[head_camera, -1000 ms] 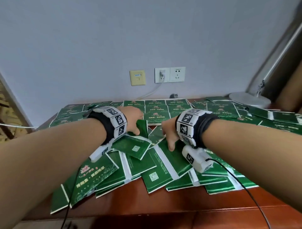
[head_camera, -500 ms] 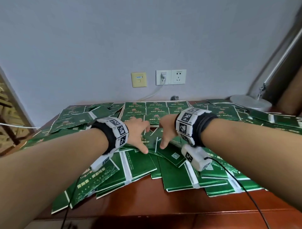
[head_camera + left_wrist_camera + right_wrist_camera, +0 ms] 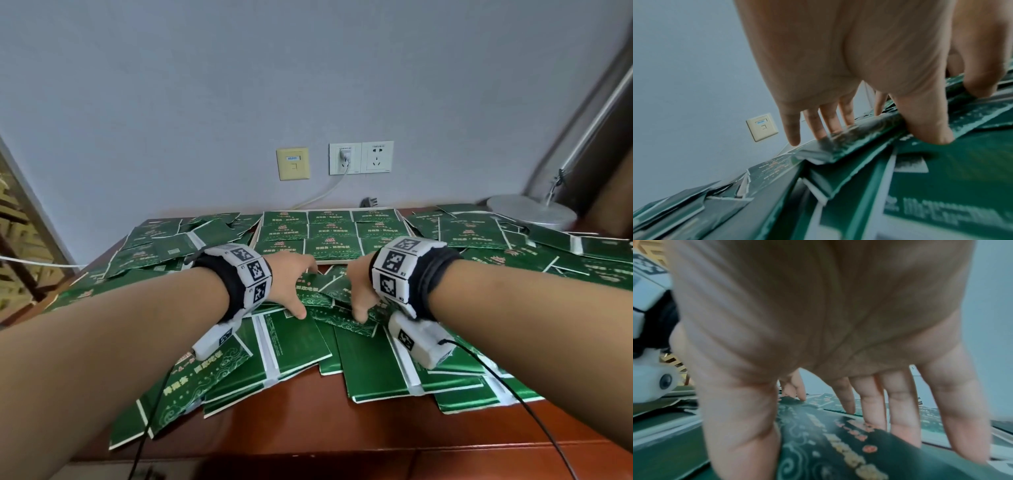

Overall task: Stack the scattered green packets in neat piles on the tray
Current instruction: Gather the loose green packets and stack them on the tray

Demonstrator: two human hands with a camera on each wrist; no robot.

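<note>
While both hands pressed down near centre of reddish-brown wooden tabletop, flat glossy green foil packets lay scattered across it, overlapping, some hanging over front edge. Left hand gripped bunch of packets, thumb on near side, fingers over far edge. Right hand gripped same bunch likewise, thumb opposite fingers. Pale flat tray sat at back edge by wall, holding packets in neat rows.

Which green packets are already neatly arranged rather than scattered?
The packets on the tray at the back centre, just beyond both hands: they lie in straight rows, print up, while all the others overlap at odd angles.
</note>
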